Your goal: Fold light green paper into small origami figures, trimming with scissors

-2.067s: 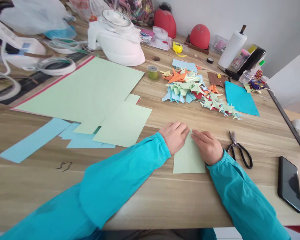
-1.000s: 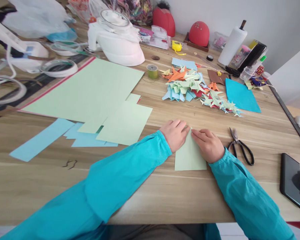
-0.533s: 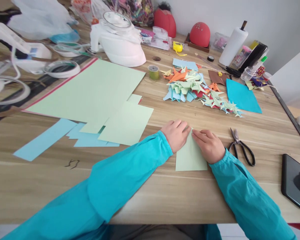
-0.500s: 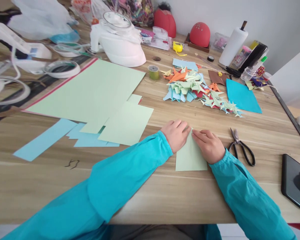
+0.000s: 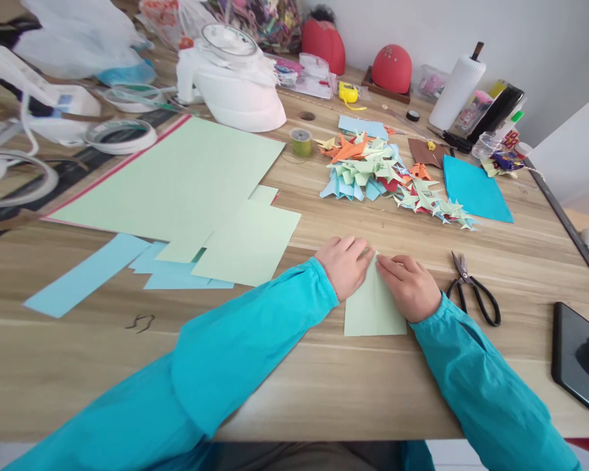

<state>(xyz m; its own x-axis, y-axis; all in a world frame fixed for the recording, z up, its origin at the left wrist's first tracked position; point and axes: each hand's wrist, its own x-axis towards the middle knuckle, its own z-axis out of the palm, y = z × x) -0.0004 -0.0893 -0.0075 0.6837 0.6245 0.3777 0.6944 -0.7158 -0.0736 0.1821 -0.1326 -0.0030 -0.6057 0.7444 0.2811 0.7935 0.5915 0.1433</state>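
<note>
A pale green sheet of paper (image 5: 375, 311) lies flat on the table, its upper end coming to a point between my hands. My left hand (image 5: 344, 265) presses on the upper left edge, fingers curled together at the tip. Opposite it, my right hand (image 5: 410, 284) has thumb and fingers closed on the upper right edge. The fingertips of both hands nearly meet at the paper's point, and the folded edges are partly hidden under them. Black-handled scissors (image 5: 472, 291) lie just right of my right hand, blades pointing away.
Larger green sheets (image 5: 177, 176) and blue paper strips (image 5: 88, 275) lie to the left. Folded paper stars (image 5: 368, 163) are heaped behind my hands, beside a spool of thread (image 5: 302, 142) and a turquoise cloth (image 5: 476, 190). A phone (image 5: 576, 356) rests near the right edge.
</note>
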